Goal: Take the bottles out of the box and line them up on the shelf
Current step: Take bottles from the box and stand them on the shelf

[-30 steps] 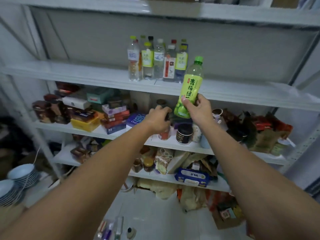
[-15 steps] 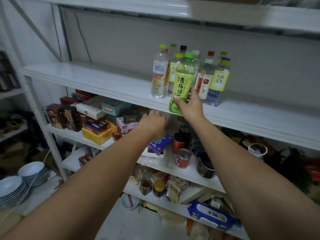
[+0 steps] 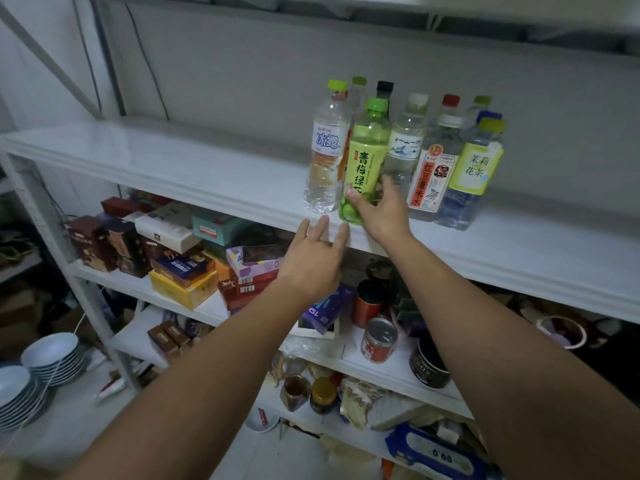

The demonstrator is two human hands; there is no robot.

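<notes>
Now the green bottle (image 3: 367, 161) has landed at the front edge of the shelf (image 3: 207, 161), one more in line. My right hand (image 3: 381, 216) still holds its bottom; my left hand (image 3: 311, 268) is spread wide, empty.

You could read 青梅绿 on the green tea bottle (image 3: 367, 161), 冰露 on the clear water bottle (image 3: 325, 143), 红豆薏米水 on the white-capped bottle (image 3: 433, 178) and 茉莉花茶 on the pale yellow-labelled bottle (image 3: 476, 164). Lower down, the purple box (image 3: 323, 315) showed 19 and the black tin (image 3: 427, 367) showed 42.
</notes>
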